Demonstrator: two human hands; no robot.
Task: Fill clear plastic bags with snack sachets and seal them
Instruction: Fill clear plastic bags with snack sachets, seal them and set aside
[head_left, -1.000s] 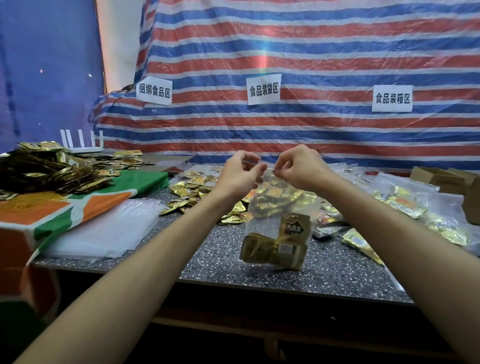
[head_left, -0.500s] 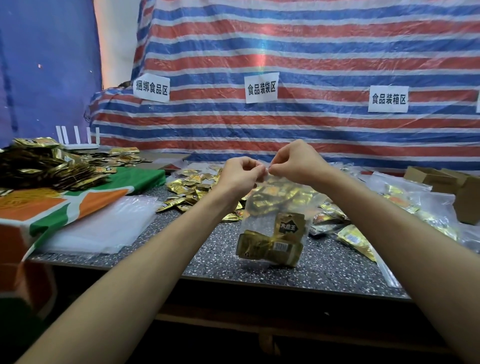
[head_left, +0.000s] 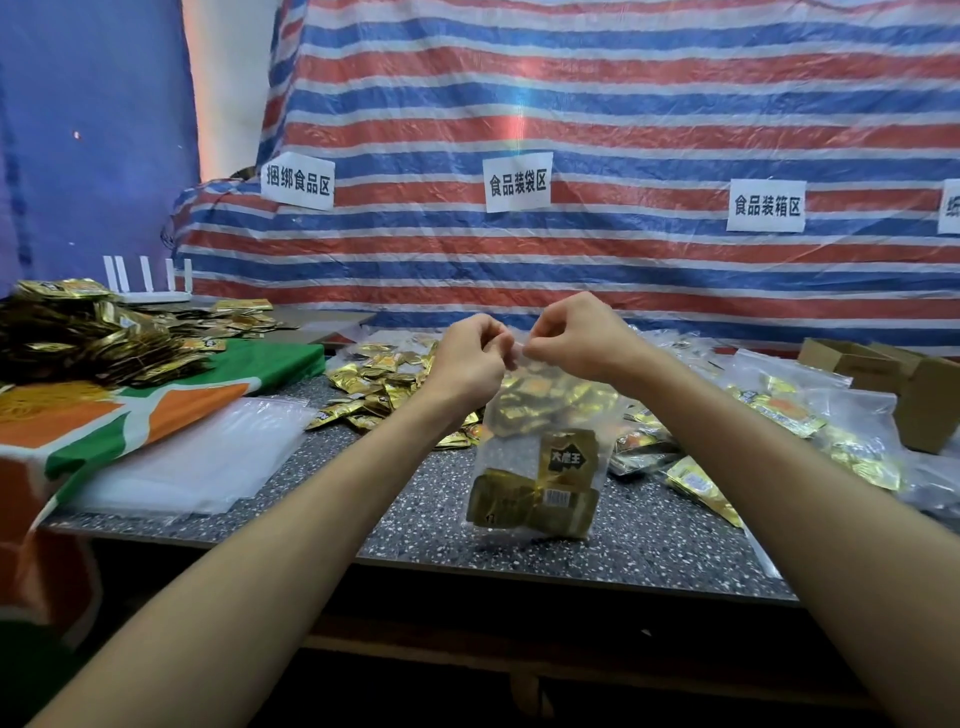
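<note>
Left hand (head_left: 467, 358) and right hand (head_left: 571, 338) are raised side by side, knuckles nearly touching, with the fingers of both curled in. Each pinches the top edge of one clear bag (head_left: 540, 441). The bag hangs upright from this grip over the speckled table (head_left: 431, 514), near its front edge. Whether the bag's bottom touches the tabletop cannot be told. Gold sachets (head_left: 535, 504) sit in its lower part, one with a dark printed label facing the camera. The fingertips are tucked behind the knuckles and the bag's mouth is hidden between the hands, so the state of the seal strip cannot be read. Loose sachets (head_left: 374, 384) lie on the table behind the left wrist. A stack of empty bags (head_left: 192, 457) lies flat at left. Filled bags (head_left: 810, 410) lie at right, partly covered by the right forearm. The cardboard box (head_left: 919, 384) is cut off by the frame's right edge.
</note>
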